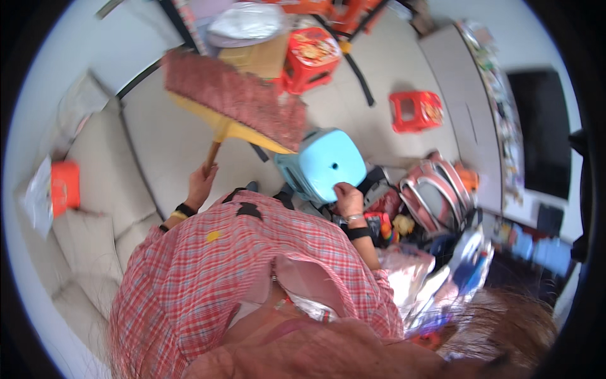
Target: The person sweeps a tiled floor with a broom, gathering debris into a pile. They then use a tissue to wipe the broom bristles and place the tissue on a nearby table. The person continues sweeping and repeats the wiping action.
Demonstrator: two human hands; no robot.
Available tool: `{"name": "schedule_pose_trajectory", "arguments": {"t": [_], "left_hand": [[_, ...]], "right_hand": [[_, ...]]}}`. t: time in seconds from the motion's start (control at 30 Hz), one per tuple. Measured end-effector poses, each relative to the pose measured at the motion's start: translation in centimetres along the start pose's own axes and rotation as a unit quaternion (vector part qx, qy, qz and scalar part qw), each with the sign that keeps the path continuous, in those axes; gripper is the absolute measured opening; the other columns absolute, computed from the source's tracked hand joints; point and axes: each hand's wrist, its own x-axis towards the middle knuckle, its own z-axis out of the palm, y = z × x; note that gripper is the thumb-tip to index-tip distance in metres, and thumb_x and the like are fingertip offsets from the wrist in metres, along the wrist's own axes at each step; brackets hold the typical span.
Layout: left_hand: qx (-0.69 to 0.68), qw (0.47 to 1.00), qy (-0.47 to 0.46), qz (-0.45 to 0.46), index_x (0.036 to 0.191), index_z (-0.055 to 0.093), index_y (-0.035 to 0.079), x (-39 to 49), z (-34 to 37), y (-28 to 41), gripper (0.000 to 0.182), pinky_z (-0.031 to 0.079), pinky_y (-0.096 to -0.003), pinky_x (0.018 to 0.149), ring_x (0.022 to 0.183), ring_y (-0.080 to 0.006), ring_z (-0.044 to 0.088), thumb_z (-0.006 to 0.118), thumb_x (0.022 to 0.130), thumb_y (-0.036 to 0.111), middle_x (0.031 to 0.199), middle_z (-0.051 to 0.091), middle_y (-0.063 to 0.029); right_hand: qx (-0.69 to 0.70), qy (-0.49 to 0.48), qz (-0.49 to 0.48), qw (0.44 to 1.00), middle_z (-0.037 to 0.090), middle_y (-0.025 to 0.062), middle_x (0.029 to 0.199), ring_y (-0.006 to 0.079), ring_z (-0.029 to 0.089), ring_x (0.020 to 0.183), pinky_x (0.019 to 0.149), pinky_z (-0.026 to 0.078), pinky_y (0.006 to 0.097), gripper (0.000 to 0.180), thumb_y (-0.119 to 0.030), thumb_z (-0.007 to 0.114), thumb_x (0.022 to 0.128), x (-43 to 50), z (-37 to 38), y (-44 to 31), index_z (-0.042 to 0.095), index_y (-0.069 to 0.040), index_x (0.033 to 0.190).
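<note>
My left hand (201,185) is closed around the brown handle of a broom (236,102), close below its yellow head. The broom's wide reddish bristles point away from me and look slightly blurred. In front of me stands a light blue plastic stool (331,163) with a hole in the middle of its seat. My right hand (349,201) overlaps the stool's near right edge with bent fingers. Whether those fingers grip the edge or only hover over it is unclear.
Left of me runs a pale sofa (94,161) with a red bag (65,187). Red plastic stools (312,54) (416,111) stand ahead and to the right. A pink-and-grey bag (435,196) and plastic bags (412,275) crowd my right side. Beyond them is a long cabinet (466,113).
</note>
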Motion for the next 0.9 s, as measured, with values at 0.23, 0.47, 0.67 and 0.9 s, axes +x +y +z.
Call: {"name": "schedule_pose_trajectory", "arguments": {"t": [0.23,0.47,0.67,0.9], "left_hand": [[-0.125,0.986,-0.097,-0.06,0.092,0.059,0.006,1.9,-0.1,-1.0,0.013,0.032,-0.0202,0.045,0.05,-0.0027,0.038,0.057,0.086,0.018,0.059,0.043,0.0064],[-0.137,0.968,-0.197,-0.079,0.096,0.056,0.007,4.1,-2.0,-0.8,0.014,0.03,-0.0197,0.039,0.043,-0.0033,0.037,0.054,0.087,0.017,0.054,0.04,0.0069],[-0.201,0.938,-0.255,-0.118,0.096,0.054,0.006,6.9,-3.8,1.6,0.013,0.027,-0.0196,0.037,0.04,-0.0037,0.034,0.052,0.085,0.013,0.052,0.037,0.007],[-0.214,0.941,-0.214,-0.149,0.079,0.051,0.007,9.3,-4.8,3.0,0.016,0.022,-0.0196,0.035,0.037,-0.0042,0.029,0.051,0.087,0.021,0.047,0.033,0.0069]], "right_hand": [[0.034,-0.041,0.101,0.993,0.063,0.0133,0.081,0.0313,0.06,0.076,0.066,0.048,0.0377,0.017,-0.023,0.057,0.078,-8.0,3.6,-0.2,0.064,-0.008,0.082],[0.006,-0.055,0.2,0.978,0.064,0.0136,0.082,0.0314,0.061,0.078,0.069,0.048,0.0388,0.019,-0.027,0.058,0.077,-12.1,5.6,3.3,0.065,-0.011,0.084],[-0.025,-0.095,0.203,0.974,0.064,0.0129,0.083,0.0297,0.062,0.077,0.068,0.049,0.0365,0.023,-0.029,0.059,0.077,-10.8,5.8,3.4,0.066,-0.009,0.087],[0.004,-0.136,0.217,0.967,0.064,0.0146,0.082,0.0321,0.061,0.08,0.071,0.048,0.0396,0.022,-0.03,0.057,0.077,-6.0,6.1,4.1,0.065,-0.011,0.087]]}}
